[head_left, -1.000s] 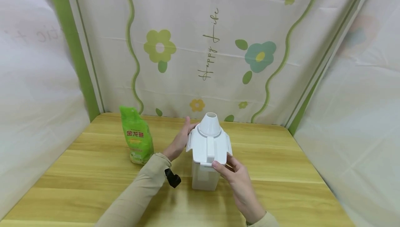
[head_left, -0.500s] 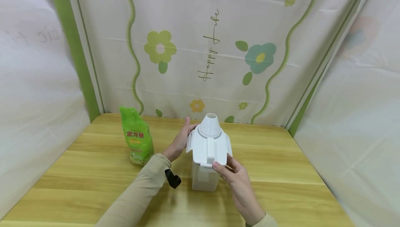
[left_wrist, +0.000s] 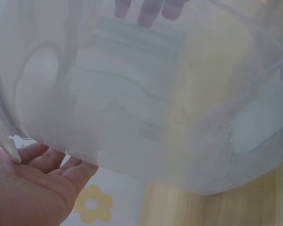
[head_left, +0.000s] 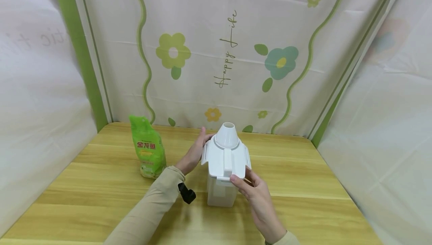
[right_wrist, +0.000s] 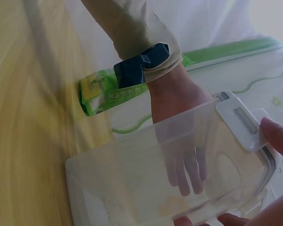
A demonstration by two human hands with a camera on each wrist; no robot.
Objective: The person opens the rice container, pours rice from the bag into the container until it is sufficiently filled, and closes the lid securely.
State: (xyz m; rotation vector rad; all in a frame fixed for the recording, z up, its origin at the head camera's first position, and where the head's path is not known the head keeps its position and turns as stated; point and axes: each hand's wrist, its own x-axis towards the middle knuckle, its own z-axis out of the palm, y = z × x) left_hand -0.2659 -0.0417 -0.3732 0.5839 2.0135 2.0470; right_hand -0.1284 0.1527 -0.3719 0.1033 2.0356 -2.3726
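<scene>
A translucent storage container (head_left: 220, 195) stands upright on the table, topped by a white lid (head_left: 217, 160) with a conical spout (head_left: 227, 136). White latches line the lid's edges, and the side ones flare outward. My left hand (head_left: 194, 155) lies against the container's far left side. Through the clear wall in the right wrist view, its fingers (right_wrist: 181, 167) look fairly straight. My right hand (head_left: 259, 197) grips the near right corner, thumb on the front latch (right_wrist: 240, 125) and fingers round the right side. Little shows inside the container.
A green bag (head_left: 148, 149) with red characters stands upright on the wooden table (head_left: 297, 207), left of the container. A black wrist camera (head_left: 187, 193) sticks out from my left sleeve. Flower-printed curtains (head_left: 195, 20) enclose the table at back and sides.
</scene>
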